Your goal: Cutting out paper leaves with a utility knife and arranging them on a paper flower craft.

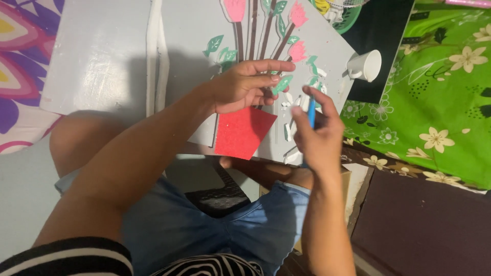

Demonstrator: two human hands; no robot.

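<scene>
My right hand (318, 134) holds a slim blue tool (311, 113), pinched between thumb and forefinger with the other fingers curled in behind it. Its long axis runs nearly upright in the view, tilted slightly; only a short blue length shows above the grip, and I cannot tell which end is the working end or what kind of tool it is. The lower part is hidden behind my palm.

My left hand (247, 86) lies over the white board (194, 30), fingers half curled and pointing right, thumb stretched along the top. A red foam square (242, 132) sits just under that hand, one corner pointing down and overhanging the board's near edge. Whether my fingers grip the square or merely rest on it cannot be made out.

On the board: brown stems (252, 25), pink flowers (297, 51) and green leaves (214, 45), the design cut off at the upper frame edge. White scraps (289, 132) lie between my hands, partly covered by them.

Surroundings: a white cup (366, 65) on its side just beyond the board's right corner, on a dark surface; a green flowered cloth (440, 97) to the right; a purple patterned cloth (20, 51) at far left. My left forearm crosses the board's lower left and blocks that part.
</scene>
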